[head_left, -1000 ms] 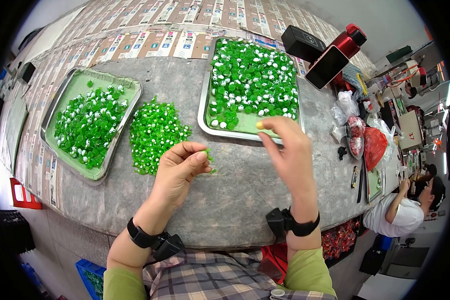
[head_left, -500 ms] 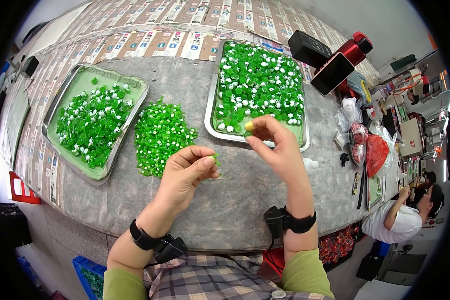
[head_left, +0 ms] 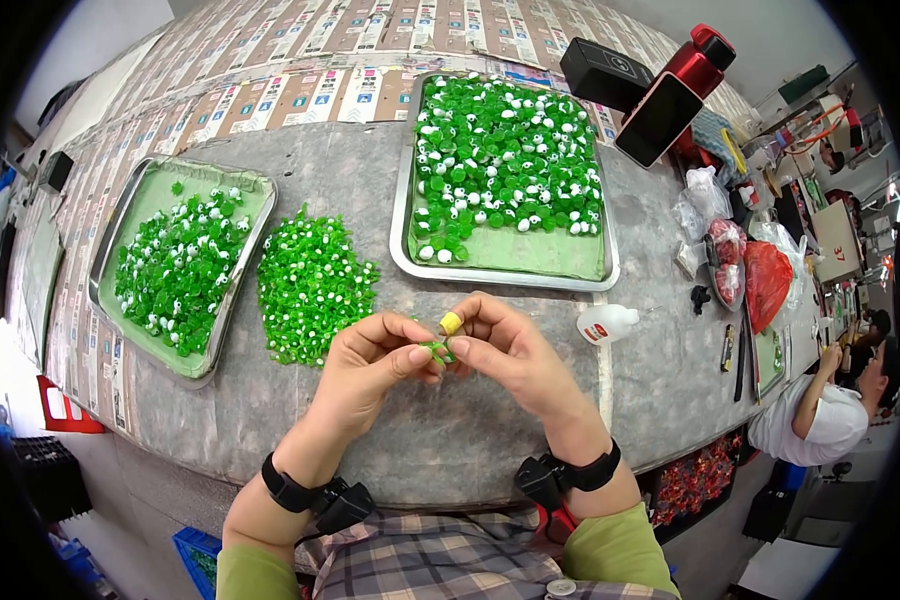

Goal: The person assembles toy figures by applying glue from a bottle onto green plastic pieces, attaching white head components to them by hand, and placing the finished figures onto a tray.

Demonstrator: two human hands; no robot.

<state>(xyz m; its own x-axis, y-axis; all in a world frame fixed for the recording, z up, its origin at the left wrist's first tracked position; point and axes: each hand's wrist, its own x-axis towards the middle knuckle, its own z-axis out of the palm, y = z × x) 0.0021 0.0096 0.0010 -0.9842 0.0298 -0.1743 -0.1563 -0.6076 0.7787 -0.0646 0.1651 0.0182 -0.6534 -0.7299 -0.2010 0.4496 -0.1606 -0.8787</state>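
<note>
My left hand is closed in a pinch on a small green plastic piece. Against it, my right hand has thumb and forefinger pinched together, with yellow tape wrapped round a fingertip. Whatever small part the right fingers hold is mostly hidden where both hands meet. Just left of my hands lies a heap of small green pieces with pale dots. Beyond them stands a metal tray filled with green and white eye-like pieces. Another tray at the left holds similar pieces.
A white squeeze bottle lies right of my hands. At the back right are a phone, a black box and a red bottle. Plastic bags crowd the right edge. A person in white sits farther right.
My right hand has come down and left from the large tray's front edge to meet my left hand. The white bottle it partly covered now shows. The view has shifted slightly.
</note>
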